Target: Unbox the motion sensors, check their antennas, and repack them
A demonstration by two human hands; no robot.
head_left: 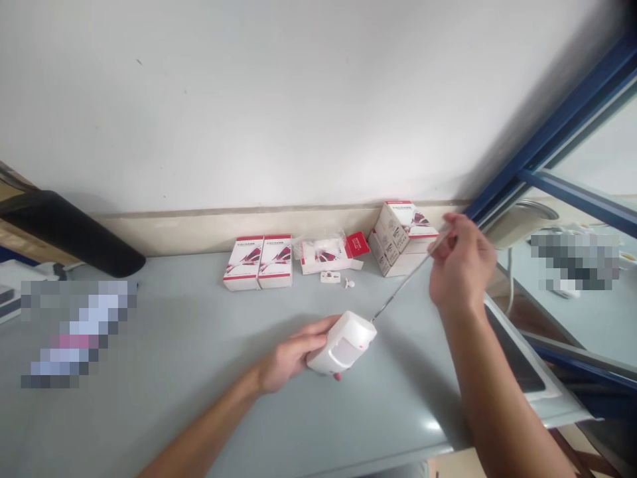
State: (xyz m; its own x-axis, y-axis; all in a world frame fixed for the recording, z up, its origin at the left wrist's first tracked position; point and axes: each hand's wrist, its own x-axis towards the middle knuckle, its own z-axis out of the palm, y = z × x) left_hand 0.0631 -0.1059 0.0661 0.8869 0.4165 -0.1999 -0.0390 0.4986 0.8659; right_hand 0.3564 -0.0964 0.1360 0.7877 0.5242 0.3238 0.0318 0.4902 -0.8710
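Observation:
My left hand (288, 358) is wrapped round a white motion detector (343, 342), held tilted above the grey table. The detector has a curved sensor window on its front and a small red mark. From its upper right corner a thin metal antenna (403, 282) slants up to the right. My right hand (462, 262) pinches the far end of that antenna, fingers closed. Behind the detector lie a small white bracket (330, 277) and a small white swivel piece (349, 283), both apart from my hands.
Two red-and-white boxes (259, 262) stand by the wall. Beside them is an opened box (326, 257) with clear plastic. More boxes are stacked (403, 236) near my right hand. A dark-screened tablet (515, 345) lies under my right forearm. A blue window frame (552, 126) borders the right.

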